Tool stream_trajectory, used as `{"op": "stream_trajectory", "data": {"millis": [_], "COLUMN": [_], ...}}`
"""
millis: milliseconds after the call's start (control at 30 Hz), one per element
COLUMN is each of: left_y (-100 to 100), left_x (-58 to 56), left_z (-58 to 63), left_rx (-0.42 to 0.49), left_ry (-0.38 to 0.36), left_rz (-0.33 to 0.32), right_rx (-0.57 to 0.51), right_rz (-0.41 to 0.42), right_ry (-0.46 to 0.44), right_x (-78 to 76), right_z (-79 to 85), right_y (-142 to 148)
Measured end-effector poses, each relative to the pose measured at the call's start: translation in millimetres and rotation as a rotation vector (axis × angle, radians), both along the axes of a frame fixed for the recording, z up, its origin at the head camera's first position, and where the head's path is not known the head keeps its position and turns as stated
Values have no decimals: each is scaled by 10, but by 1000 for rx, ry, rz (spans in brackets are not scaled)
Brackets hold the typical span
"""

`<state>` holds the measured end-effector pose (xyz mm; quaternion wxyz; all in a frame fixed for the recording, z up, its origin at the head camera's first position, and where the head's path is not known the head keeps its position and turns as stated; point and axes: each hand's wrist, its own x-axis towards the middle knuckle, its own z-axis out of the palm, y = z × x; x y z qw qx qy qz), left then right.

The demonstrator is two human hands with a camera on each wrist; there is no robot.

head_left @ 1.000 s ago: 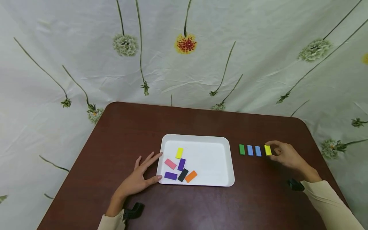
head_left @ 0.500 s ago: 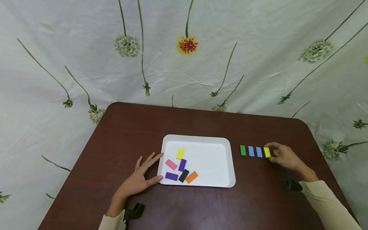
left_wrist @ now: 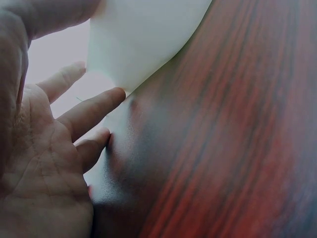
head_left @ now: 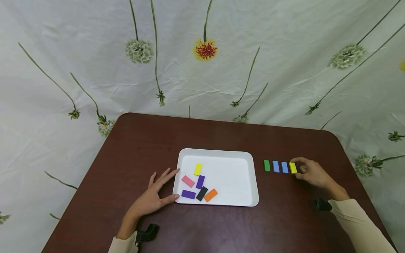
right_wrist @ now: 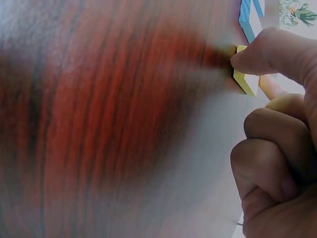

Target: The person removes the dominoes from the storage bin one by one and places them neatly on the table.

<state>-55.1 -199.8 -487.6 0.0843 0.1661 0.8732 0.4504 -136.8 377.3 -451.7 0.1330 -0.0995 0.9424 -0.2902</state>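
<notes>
Between thumb and index finger my right hand [head_left: 314, 174] pinches a yellow block [head_left: 293, 168] at the right end of a short row on the table. Left of it in that row lie two blue blocks [head_left: 284, 167] [head_left: 276, 166] and a green block [head_left: 267, 165]. In the right wrist view the thumb lies against the yellow block [right_wrist: 245, 82], with the other fingers curled under. My left hand [head_left: 150, 200] has its fingers spread, and its fingertips touch the left rim of the white tray [head_left: 221, 152]. The left wrist view shows those fingers at the tray's edge [left_wrist: 163, 44].
Inside the tray's left half lie another yellow block [head_left: 197, 169], a pink one [head_left: 188, 181], two purple ones [head_left: 200, 182] [head_left: 188, 194], a black one [head_left: 201, 193] and an orange one [head_left: 210, 195]. A flower-patterned cloth [head_left: 177, 77] hangs behind the dark brown table [head_left: 152, 140].
My right hand has shifted the yellow block slightly left, closing the gap to the nearest blue block. The left hand stays at the tray's rim.
</notes>
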Motion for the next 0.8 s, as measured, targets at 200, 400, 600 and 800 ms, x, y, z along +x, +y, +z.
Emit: {"op": "stream_trajectory", "data": {"millis": [200, 400, 600, 800], "left_y": [-5, -7, -10, -6], "left_x": [4, 6, 9, 5], "left_z": [-4, -6, -2, 1], "left_rx": [6, 3, 2, 1], "left_ry": [1, -2, 2, -1], "left_rz": [-2, 1, 4, 3], "right_rx": [3, -1, -10, -76], "right_rz": [3, 15, 15, 51], "right_ry": [7, 27, 59, 71], "right_x": [9, 24, 3, -31], "right_z": [-5, 48, 146, 200], "right_y": [5, -19, -126, -312]}}
